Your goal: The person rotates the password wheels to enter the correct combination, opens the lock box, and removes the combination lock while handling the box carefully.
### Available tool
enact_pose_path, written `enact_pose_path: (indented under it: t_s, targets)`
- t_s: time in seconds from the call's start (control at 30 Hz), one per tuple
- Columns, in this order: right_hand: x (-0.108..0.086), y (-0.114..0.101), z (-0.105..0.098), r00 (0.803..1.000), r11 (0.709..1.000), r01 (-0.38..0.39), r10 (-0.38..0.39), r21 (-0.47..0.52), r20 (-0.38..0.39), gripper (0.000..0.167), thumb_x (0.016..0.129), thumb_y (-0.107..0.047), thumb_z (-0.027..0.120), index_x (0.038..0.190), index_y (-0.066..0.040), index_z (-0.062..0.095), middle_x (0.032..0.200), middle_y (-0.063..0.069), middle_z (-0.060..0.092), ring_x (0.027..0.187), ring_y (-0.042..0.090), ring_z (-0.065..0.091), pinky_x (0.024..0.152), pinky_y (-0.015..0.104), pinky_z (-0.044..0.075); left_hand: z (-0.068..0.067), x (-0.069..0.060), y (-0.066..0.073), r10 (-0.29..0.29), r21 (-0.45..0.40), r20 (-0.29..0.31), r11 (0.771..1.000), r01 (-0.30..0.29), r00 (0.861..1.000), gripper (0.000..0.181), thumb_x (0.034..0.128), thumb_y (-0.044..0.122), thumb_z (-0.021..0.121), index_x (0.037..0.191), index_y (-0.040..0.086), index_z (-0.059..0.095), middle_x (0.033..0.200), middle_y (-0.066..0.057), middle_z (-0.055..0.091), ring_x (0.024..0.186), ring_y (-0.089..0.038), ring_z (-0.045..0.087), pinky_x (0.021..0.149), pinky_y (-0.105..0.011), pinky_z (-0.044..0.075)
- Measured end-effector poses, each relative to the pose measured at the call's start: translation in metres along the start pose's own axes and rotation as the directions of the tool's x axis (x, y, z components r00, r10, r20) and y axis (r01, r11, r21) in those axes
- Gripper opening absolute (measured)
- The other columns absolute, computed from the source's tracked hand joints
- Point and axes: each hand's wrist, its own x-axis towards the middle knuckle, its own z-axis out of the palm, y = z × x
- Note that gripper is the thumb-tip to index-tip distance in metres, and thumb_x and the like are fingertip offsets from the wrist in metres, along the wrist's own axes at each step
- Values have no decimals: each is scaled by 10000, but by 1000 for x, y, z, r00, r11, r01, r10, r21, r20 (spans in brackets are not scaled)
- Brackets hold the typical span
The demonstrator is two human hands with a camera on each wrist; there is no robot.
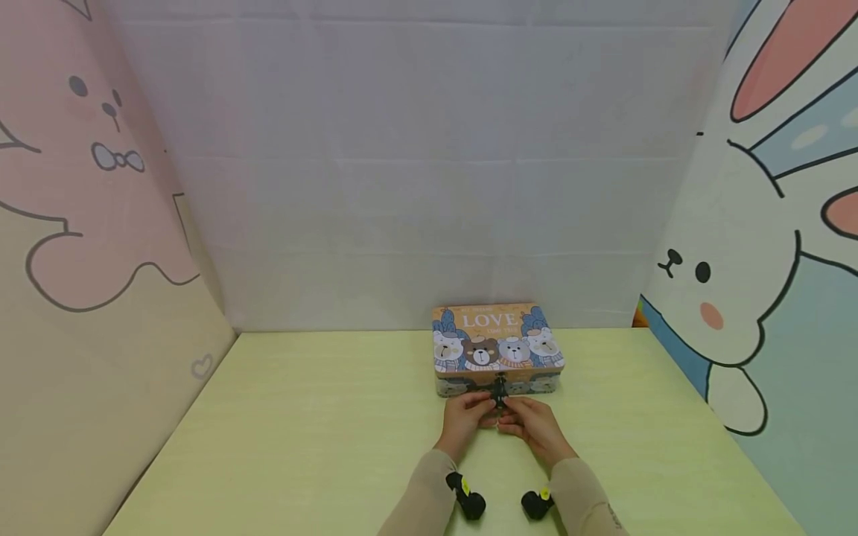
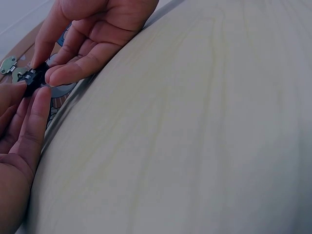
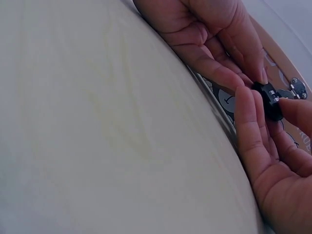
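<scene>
Black padlock (image 1: 499, 391) sits at the front of a printed tin box (image 1: 496, 337), with left hand (image 1: 461, 423) and right hand (image 1: 538, 429) clamped on it from either side, fingertips pinching its body. Just beyond the grip, the box backs toward a white sheet (image 1: 429, 164); a bear-printed panel stands well to the left of the grip, a rabbit-printed panel (image 1: 737, 298) well to its right. Pale yellow tabletop (image 1: 322, 447) spreads below and around the grip, and dark wrist devices (image 1: 472, 506) lie nearer the wearer, at the sleeves. The fingers cover much of the padlock: its visible body is small and dark, with silvery bits on one face. From the head, only its dark shape shows; the right wrist view adds those bits and a metal clasp (image 3: 298, 88) right beside the grip. Whether the shackle is fastened, I cannot tell.
</scene>
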Motion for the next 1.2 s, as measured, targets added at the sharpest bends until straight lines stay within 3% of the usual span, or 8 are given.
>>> enact_pose_path:
  t_s: [0.67, 1.2]
  targets:
    - [0, 0, 2, 999, 1000, 4, -4, -20, -34, 297, 1033, -62, 513, 1217, 169, 543, 811, 97, 646, 698, 138, 654, 680, 275, 614, -1, 2, -1, -15, 5, -1, 1000, 15, 1000, 261, 916, -33, 676, 1144, -158, 656, 1017, -202, 703, 889, -348, 717, 699, -364, 627]
    - [1, -1, 0, 1000, 1000, -1, 0, -10, -16, 233, 1028, -76, 535, 1136, 120, 600, 802, 77, 635, 688, 137, 658, 675, 279, 615, -1, 2, -2, -8, -4, -6, 1000, 7, 1000, 260, 912, -34, 681, 1139, -159, 658, 1003, -186, 710, 762, -311, 730, 666, -335, 627]
